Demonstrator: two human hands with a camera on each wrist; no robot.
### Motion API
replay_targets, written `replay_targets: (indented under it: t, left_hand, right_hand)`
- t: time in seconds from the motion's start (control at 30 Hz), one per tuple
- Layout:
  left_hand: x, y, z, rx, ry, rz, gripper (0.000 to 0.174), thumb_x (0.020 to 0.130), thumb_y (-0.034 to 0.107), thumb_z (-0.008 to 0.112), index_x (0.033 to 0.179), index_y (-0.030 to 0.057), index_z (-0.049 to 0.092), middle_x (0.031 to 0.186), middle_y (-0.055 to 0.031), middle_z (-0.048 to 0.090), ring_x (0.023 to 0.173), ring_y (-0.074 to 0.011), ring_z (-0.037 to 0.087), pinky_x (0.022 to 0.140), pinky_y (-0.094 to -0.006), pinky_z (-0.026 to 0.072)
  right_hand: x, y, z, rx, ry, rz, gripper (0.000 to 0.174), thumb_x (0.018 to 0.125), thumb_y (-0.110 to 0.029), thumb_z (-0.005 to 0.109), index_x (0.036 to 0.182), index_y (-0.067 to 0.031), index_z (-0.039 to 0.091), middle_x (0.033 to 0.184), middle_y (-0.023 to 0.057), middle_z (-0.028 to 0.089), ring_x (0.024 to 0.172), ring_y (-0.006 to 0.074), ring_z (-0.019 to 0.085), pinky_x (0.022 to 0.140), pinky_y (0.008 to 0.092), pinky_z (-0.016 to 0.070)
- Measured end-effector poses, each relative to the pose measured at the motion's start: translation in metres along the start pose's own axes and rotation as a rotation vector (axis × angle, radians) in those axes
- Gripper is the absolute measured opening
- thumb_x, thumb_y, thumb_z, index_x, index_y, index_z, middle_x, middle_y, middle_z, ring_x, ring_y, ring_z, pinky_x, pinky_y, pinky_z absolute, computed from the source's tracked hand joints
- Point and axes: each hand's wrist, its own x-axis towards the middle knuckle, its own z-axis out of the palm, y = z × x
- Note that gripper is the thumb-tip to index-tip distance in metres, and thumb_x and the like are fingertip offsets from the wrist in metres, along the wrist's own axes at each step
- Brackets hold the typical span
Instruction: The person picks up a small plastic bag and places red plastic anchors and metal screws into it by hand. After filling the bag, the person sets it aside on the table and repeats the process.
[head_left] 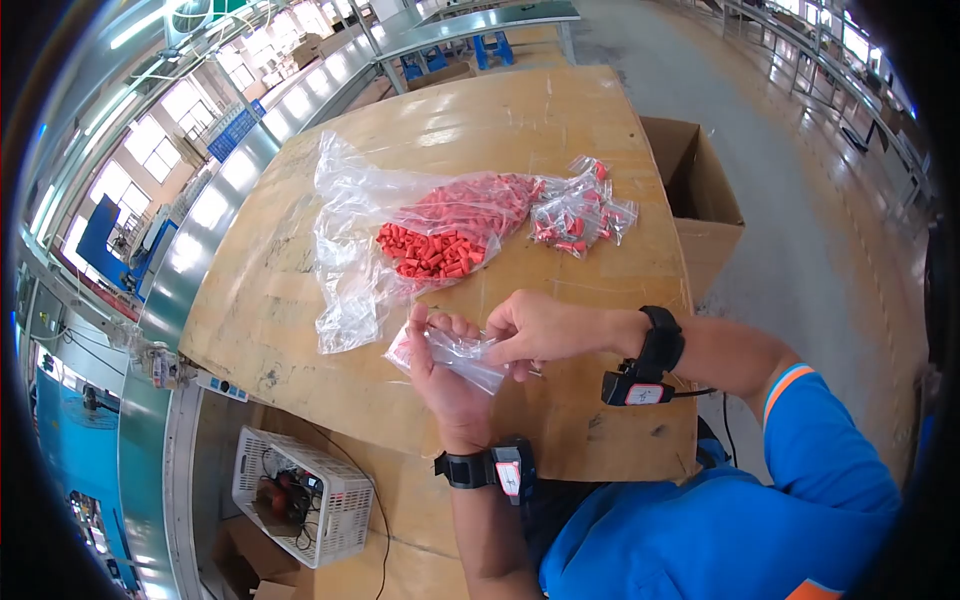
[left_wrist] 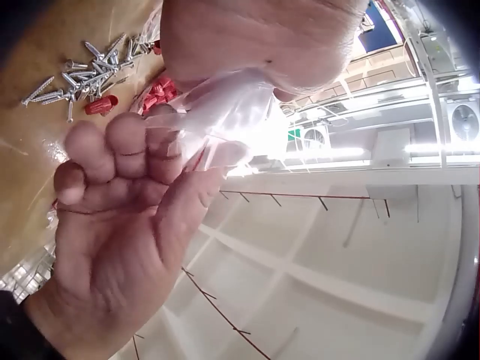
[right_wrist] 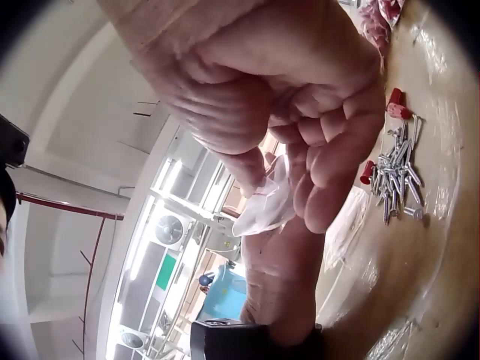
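Observation:
A small clear plastic bag (head_left: pixel 470 362) lies across my left hand (head_left: pixel 447 392), palm up, its thumb and fingers gripping it. From the right, my right hand (head_left: pixel 548 325) pinches the same bag with thumb and fingertips. Seen from the left wrist, the bag (left_wrist: pixel 229 112) stretches between the left hand (left_wrist: pixel 120 240) and the right hand (left_wrist: pixel 262 37). Silver screws (left_wrist: pixel 82 81) lie in a loose pile on the table, with a red plug (left_wrist: pixel 101 105) beside them. The right wrist view shows the screws (right_wrist: pixel 397 176) near red plugs too. What the small bag contains is unclear.
Beyond the hands, a large clear bag (head_left: pixel 350 225) spills red plugs (head_left: pixel 430 252) onto the wooden table (head_left: pixel 300 290). Small filled bags (head_left: pixel 585 215) sit to its right. A cardboard box (head_left: pixel 705 235) stands past the right edge; a white basket (head_left: pixel 345 515) is at lower left.

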Motion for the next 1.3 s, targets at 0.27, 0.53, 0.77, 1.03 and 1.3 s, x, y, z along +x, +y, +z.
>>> replay_targets:
  t: [0.27, 0.53, 0.77, 1.03, 1.3]
  left_hand:
    - [0.003, -0.001, -0.011, 0.035, 0.014, 0.043, 0.032, 0.098, 0.031, 0.035, 0.118, 0.0084, 0.046, 0.094, -0.0037, 0.052, 0.096, -0.0208, 0.051, 0.085, -0.0383, 0.0436]
    - [0.002, -0.001, -0.001, 0.091, 0.049, -0.031, 0.036, 0.099, 0.032, 0.03, 0.122, 0.0083, 0.044, 0.113, -0.0088, 0.052, 0.113, -0.026, 0.048, 0.095, -0.0429, 0.0401]
    - [-0.002, -0.001, 0.006, -0.034, -0.095, -0.174, 0.043, 0.098, 0.034, 0.034, 0.134, 0.0103, 0.033, 0.116, -0.0083, 0.051, 0.108, -0.0252, 0.051, 0.09, -0.0404, 0.0436]
    - [0.002, -0.001, -0.008, 0.173, -0.068, -0.165, 0.042, 0.096, 0.024, 0.04, 0.135, 0.0081, 0.031, 0.103, -0.0042, 0.053, 0.098, -0.0213, 0.055, 0.077, -0.0395, 0.0489]
    - [-0.001, -0.004, 0.008, 0.159, 0.042, -0.125, 0.04, 0.097, 0.021, 0.037, 0.135, 0.0074, 0.031, 0.106, -0.0049, 0.053, 0.104, -0.0223, 0.053, 0.087, -0.0418, 0.0446]
  right_hand:
    - [-0.013, -0.013, -0.013, 0.004, 0.041, 0.032, 0.017, 0.083, -0.017, 0.062, 0.082, -0.0004, 0.061, 0.068, 0.0034, 0.063, 0.059, 0.0078, 0.062, 0.052, 0.0192, 0.0451]
    - [-0.008, -0.02, -0.025, -0.174, 0.301, -0.152, 0.017, 0.082, -0.015, 0.062, 0.083, 0.0024, 0.061, 0.07, 0.004, 0.065, 0.061, 0.0082, 0.063, 0.053, 0.0203, 0.0475]
    - [0.013, -0.012, -0.008, 0.018, 0.219, -0.145, 0.018, 0.079, -0.013, 0.062, 0.079, 0.0048, 0.063, 0.067, 0.0086, 0.064, 0.058, 0.0113, 0.064, 0.053, 0.0232, 0.0493]
    - [0.018, -0.005, -0.004, -0.244, 0.288, -0.139, 0.022, 0.082, -0.015, 0.061, 0.089, 0.0058, 0.063, 0.074, 0.01, 0.065, 0.064, 0.0125, 0.064, 0.057, 0.0255, 0.0498]
    - [0.004, -0.01, 0.004, -0.443, 0.421, -0.365, 0.026, 0.078, -0.02, 0.062, 0.077, 0.0065, 0.061, 0.065, 0.0171, 0.062, 0.058, 0.0223, 0.063, 0.056, 0.033, 0.0474]
